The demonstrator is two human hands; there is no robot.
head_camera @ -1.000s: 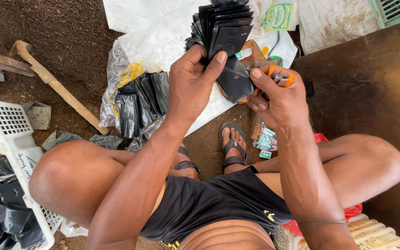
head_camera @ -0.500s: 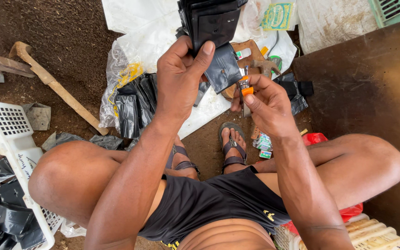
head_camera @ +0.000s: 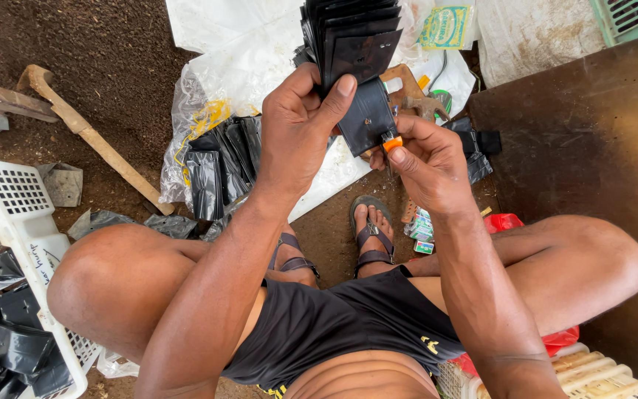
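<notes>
Hands have come closer together since a second ago. Left hand (head_camera: 300, 129) grips a stack of flat black plastic bags (head_camera: 352, 33), thumb pressing the front one, now raised to the far edge of view. Right hand (head_camera: 426, 162) is closed around a small orange-tipped tool (head_camera: 392, 143), which now touches the lowest black bag (head_camera: 367, 118), so the work is on this bag. More black bags (head_camera: 219, 159) lie at left on white plastic sheet (head_camera: 245, 59).

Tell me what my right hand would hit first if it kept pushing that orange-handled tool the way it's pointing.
The right hand points the orange-handled tool up and left, at the lowest black bag of the stack in the left hand. The tip already looks to be at it, though depth is unclear.
</notes>
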